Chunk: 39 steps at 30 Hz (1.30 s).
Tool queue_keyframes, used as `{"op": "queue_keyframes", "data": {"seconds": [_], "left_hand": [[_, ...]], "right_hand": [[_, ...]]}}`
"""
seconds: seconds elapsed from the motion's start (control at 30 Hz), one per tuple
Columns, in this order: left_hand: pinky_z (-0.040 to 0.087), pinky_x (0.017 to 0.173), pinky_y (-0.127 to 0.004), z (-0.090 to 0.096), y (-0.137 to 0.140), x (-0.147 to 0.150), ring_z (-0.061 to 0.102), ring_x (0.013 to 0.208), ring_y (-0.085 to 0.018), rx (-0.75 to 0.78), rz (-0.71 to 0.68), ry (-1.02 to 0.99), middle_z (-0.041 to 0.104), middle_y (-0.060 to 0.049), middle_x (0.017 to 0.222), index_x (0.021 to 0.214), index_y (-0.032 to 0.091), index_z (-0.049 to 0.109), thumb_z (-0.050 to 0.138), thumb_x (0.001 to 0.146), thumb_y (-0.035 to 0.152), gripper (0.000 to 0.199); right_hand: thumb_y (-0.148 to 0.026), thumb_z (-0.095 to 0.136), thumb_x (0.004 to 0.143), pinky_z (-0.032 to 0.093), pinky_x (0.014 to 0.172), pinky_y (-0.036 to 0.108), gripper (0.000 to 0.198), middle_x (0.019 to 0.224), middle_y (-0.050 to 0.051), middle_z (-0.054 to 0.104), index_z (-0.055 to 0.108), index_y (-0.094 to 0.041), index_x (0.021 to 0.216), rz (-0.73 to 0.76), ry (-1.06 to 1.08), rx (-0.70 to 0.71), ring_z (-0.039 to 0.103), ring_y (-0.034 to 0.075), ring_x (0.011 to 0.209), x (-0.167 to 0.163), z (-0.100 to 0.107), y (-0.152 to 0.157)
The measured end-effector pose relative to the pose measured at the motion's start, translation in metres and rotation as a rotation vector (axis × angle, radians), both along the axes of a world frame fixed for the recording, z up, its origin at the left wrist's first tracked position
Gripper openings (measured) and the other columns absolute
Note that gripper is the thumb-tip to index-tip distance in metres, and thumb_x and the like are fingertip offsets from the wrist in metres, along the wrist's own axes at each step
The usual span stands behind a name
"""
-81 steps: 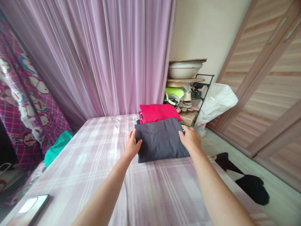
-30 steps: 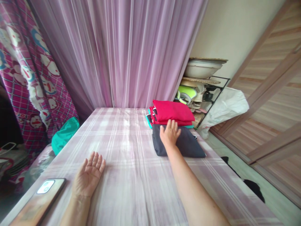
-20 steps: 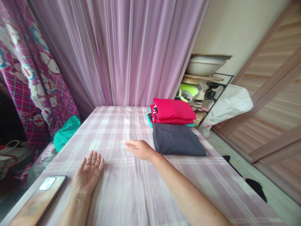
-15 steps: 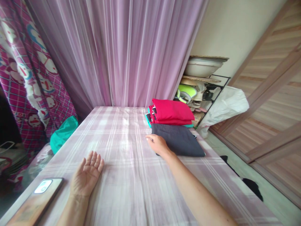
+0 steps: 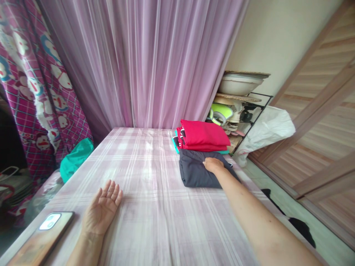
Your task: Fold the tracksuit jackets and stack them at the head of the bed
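Note:
On the right half of the table lies a folded dark grey garment (image 5: 191, 171), its left edge rounded and thick. My right hand (image 5: 213, 164) is on top of it near the back, fingers curled down against the cloth; the fingertips are hidden. Just behind sits a stack of folded clothes, a red garment (image 5: 205, 135) uppermost and teal and patterned cloth below. Palm up on the table, my left hand (image 5: 102, 207) rests with its fingers stretched out and nothing in it. To its left is a phone (image 5: 41, 240), back side up.
A plaid cloth covers the table (image 5: 144, 162). Purple curtains (image 5: 155, 62) hang behind its far edge. Off the right side stand a rack with a white basin (image 5: 240, 83) and a white bag (image 5: 273, 125). A teal bag (image 5: 76, 159) is beside the left edge.
My right hand has moved right, from the dark garment's left edge onto its top. The garment's left edge now looks thicker and rounder. My left hand has stayed in place.

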<state>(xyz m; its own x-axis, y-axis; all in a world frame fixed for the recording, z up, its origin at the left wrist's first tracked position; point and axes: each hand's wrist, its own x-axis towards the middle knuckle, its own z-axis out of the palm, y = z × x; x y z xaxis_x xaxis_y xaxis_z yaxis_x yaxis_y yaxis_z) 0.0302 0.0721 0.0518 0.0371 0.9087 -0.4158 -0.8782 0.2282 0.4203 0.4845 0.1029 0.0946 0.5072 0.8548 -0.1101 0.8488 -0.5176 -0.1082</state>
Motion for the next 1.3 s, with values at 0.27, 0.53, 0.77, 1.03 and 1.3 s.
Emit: {"op": "queue_keyframes", "data": {"seconds": [0.27, 0.53, 0.77, 1.03, 1.3], "left_hand": [[0.058, 0.08, -0.034, 0.006, -0.004, 0.004, 0.071, 0.086, -0.018, 0.006, 0.005, -0.018, 0.075, -0.007, 0.092, 0.119, 0.021, 0.065, 0.038, 0.093, 0.019, 0.037], [0.056, 0.086, -0.035, -0.005, -0.001, 0.0, 0.071, 0.088, -0.017, 0.052, -0.007, -0.013, 0.075, -0.007, 0.095, 0.123, 0.022, 0.063, 0.045, 0.091, 0.02, 0.037], [0.056, 0.084, -0.034, -0.006, 0.0, 0.001, 0.071, 0.089, -0.017, 0.043, 0.011, -0.028, 0.075, -0.007, 0.095, 0.119, 0.02, 0.065, 0.043, 0.093, 0.021, 0.034], [0.055, 0.087, -0.035, -0.009, -0.003, -0.001, 0.071, 0.091, -0.017, 0.083, 0.004, -0.071, 0.075, -0.007, 0.097, 0.124, 0.021, 0.063, 0.046, 0.091, 0.018, 0.037], [0.057, 0.081, -0.033, -0.009, -0.004, -0.01, 0.071, 0.084, -0.017, 0.095, 0.163, -0.217, 0.075, -0.006, 0.089, 0.112, 0.019, 0.066, 0.044, 0.092, 0.023, 0.03]], "right_hand": [[-0.04, 0.046, 0.085, 0.048, 0.069, 0.029, 0.029, 0.076, 0.007, 0.069, 0.062, -0.019, 0.072, 0.109, 0.273, 0.222, 0.066, 0.02, 0.076, 0.002, 0.04, -0.025], [-0.054, 0.059, 0.074, 0.043, 0.06, 0.026, 0.036, 0.058, -0.003, 0.056, 0.048, -0.022, 0.062, 0.405, 0.833, 0.238, 0.055, 0.014, 0.058, -0.035, 0.044, -0.055], [-0.054, 0.054, 0.086, 0.037, 0.065, 0.027, 0.036, 0.081, 0.005, 0.071, 0.065, -0.022, 0.074, 0.374, 0.115, 0.034, 0.064, 0.02, 0.079, -0.067, 0.014, -0.06], [-0.03, 0.051, 0.085, 0.031, 0.054, 0.024, 0.037, 0.052, -0.003, 0.052, 0.038, -0.022, 0.051, 0.617, 0.337, -0.019, 0.052, 0.013, 0.055, -0.091, 0.042, -0.061], [-0.049, 0.051, 0.082, 0.032, 0.052, 0.026, 0.037, 0.053, -0.003, 0.044, 0.045, -0.024, 0.055, 0.76, 0.576, 0.631, 0.04, 0.012, 0.051, -0.11, 0.189, -0.031]]}}
